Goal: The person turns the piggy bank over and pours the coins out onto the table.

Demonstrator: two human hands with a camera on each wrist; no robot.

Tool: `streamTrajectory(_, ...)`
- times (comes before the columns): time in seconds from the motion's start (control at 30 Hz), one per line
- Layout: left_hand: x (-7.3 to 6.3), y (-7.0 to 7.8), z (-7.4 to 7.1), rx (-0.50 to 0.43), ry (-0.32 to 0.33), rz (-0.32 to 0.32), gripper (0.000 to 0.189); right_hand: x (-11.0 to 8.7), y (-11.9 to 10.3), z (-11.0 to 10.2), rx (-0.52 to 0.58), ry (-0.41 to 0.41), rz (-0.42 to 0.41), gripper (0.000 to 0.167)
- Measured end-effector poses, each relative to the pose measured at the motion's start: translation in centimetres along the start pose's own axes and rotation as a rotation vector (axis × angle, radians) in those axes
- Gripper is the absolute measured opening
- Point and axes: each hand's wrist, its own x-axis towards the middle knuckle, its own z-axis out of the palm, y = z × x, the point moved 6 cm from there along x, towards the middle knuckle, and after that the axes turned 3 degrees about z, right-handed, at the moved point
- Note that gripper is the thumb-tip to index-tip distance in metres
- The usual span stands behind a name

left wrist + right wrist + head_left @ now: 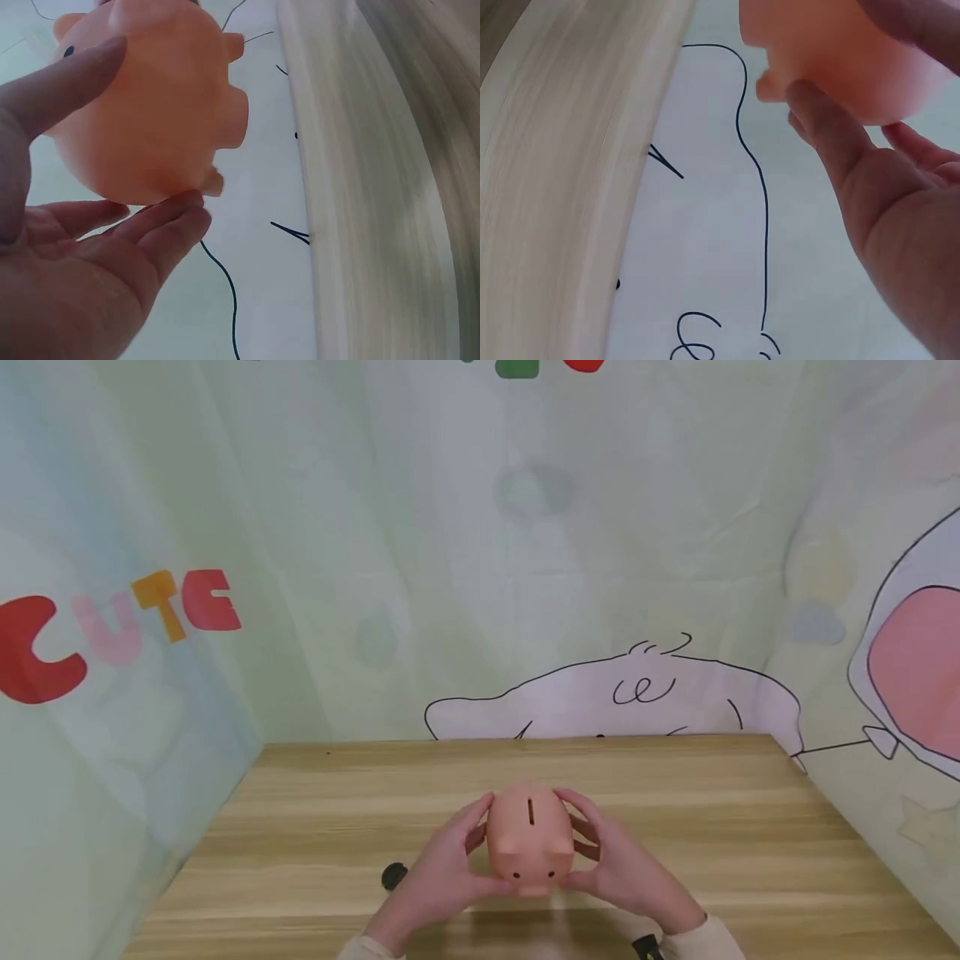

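A pink piggy bank [529,835] with a coin slot on top is held between both hands, its snout toward the person. My left hand [442,868] grips its left side, thumb near the snout and fingers along the flank. On the opposite side my right hand [622,868] grips it the same way. The left wrist view shows the piggy bank [150,105] raised above the tabletop, its stubby feet in the air. Fingers of the right hand [900,202] press its underside near a foot in the right wrist view.
The wooden table [337,802] spreads out under the hands. A small dark round object [393,876] lies beside the left wrist. Black gear [647,947] sits at the right cuff. Behind the table hangs a pale printed curtain [450,568] with a cartoon outline.
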Motion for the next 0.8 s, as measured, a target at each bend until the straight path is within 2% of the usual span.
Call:
streamTrajectory(0.07,0.0,0.0,0.1,0.039,0.019,0.032,0.103,0.0,-0.2,0.1,-0.074,0.04,-0.017,0.095)
streamTrajectory(0.2,-0.1,0.0,0.0,0.146,0.066,0.033,0.102,0.0,-0.6,0.5,-0.234,0.134,-0.031,0.096)
streamTrajectory(0.33,-0.1,-0.1,-0.2,0.233,0.098,0.035,0.1,0.1,-1.1,0.8,-0.302,0.199,-0.094,0.098)
streamTrajectory(0.43,-0.1,0.0,-0.3,0.242,0.11,0.057,0.099,0.1,-1.3,1.0,-0.31,0.215,-0.152,0.099)
streamTrajectory(0.5,0.0,0.1,-0.2,0.236,0.112,0.059,0.1,0.1,-1.3,0.9,-0.312,0.212,-0.157,0.1)
streamTrajectory(0.67,0.3,-0.1,0.0,0.202,0.095,0.041,0.099,0.1,-1.0,0.4,-0.286,0.182,-0.084,0.101)
streamTrajectory(0.8,0.4,-0.3,-0.1,0.121,0.084,0.012,0.097,0.1,-0.7,0.2,-0.248,0.158,-0.04,0.097)
